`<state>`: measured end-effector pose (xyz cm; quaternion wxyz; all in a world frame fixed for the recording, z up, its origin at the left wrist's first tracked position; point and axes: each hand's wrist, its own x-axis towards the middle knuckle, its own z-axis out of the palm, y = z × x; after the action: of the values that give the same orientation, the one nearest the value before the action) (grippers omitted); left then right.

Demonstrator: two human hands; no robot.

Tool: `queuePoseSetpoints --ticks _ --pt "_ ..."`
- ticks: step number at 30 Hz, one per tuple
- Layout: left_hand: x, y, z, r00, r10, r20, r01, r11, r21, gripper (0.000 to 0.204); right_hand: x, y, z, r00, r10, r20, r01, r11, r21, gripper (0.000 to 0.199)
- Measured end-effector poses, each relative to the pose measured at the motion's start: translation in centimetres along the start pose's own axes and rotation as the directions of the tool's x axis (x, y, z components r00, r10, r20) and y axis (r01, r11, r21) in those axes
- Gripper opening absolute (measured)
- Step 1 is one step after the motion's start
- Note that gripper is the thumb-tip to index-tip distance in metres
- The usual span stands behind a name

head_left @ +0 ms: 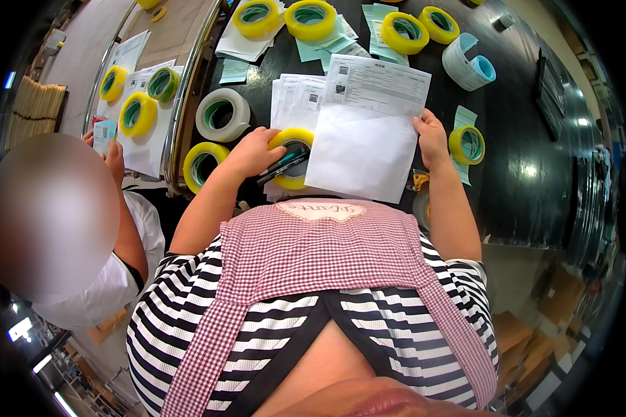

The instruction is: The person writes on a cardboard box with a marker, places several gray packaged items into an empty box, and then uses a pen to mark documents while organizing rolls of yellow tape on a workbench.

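Observation:
My right hand [433, 141] pinches the right edge of a white printed sheet [362, 149]. The sheet is held up in front of me, with print and a small code on its upper part and a blank lower part. My left hand [259, 151] closes on the left rim of a yellow tape roll [291, 182] whose right side is hidden behind the sheet. Dark marker pens [279, 167] lie across the roll's hole, just beside my left fingers. More printed papers [293, 101] lie on the black table behind the roll.
A clear tape roll [222, 115] and a yellow one [203, 165] stand left; another [467, 144] sits right on a green slip. More rolls [314, 19] weigh down papers at the back. A blue-white label roll [468, 62] stands back right. On the left, a co-worker's hand [114, 158] holds a slip.

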<state>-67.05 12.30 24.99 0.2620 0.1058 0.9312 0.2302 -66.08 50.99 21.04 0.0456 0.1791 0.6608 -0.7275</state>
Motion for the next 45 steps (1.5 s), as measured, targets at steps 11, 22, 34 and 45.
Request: queuePoseSetpoints --ticks 11,22,34,45 --pt "-1.3 -2.5 1.1 0.996 0.012 -0.089 -0.020 0.995 -0.100 0.052 1.7 -2.9 -2.0 0.979 -0.185 0.086 0.199 0.959 -0.204 0.024" --pt "-1.3 -2.9 0.6 0.998 -0.002 -0.063 -0.011 0.978 -0.209 0.053 0.3 0.2 3.5 0.977 -0.059 0.203 0.113 0.958 -0.264 0.024" --pt "0.1 -0.9 1.4 0.997 0.058 -0.053 -0.065 0.987 -0.148 0.050 -1.1 3.4 7.4 0.973 -0.062 0.224 0.166 0.859 -0.484 0.034" --pt "-0.3 0.6 1.9 0.998 0.039 -0.056 -0.046 0.989 -0.139 0.053 -0.8 4.7 7.2 0.985 -0.025 0.168 0.085 0.930 -0.358 0.034"
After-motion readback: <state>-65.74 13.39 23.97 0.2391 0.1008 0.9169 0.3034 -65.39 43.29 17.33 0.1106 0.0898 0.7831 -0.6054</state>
